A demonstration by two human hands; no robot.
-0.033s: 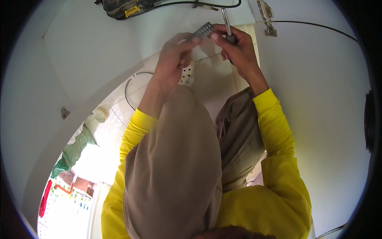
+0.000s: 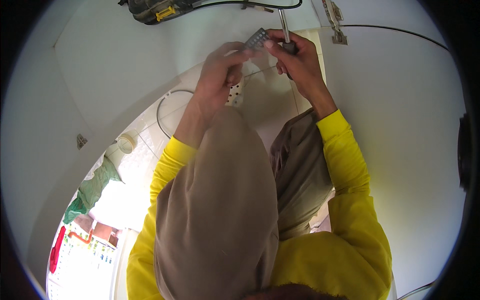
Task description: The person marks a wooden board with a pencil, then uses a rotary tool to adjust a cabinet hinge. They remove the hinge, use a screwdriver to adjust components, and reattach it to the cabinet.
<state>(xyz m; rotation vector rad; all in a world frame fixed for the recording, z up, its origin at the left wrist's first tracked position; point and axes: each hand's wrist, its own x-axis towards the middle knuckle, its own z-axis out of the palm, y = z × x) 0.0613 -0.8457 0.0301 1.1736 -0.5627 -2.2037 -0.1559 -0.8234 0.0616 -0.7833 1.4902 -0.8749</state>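
My left hand is closed, its thumb and fingers pinching the lower left end of a small dark grey block. Rows of pale round dots mark the block's face, but its exact kind is unclear. At the block's other end, the thumb and forefinger of my right hand touch it. That same hand is closed round a screwdriver with a dark handle, its metal shaft pointing up and away. Both hands are raised beyond my knees, close together.
A black tool case with a yellow latch lies at the far left, a black cable running from it. White panels stand on both sides, the right one on a metal hinge. A hose, a round tub and green cloth are lower left.
The dark block has tilted slightly, its dotted face showing more plainly. The screwdriver's shaft has shifted a little upward. Both hands keep nearly the same place.
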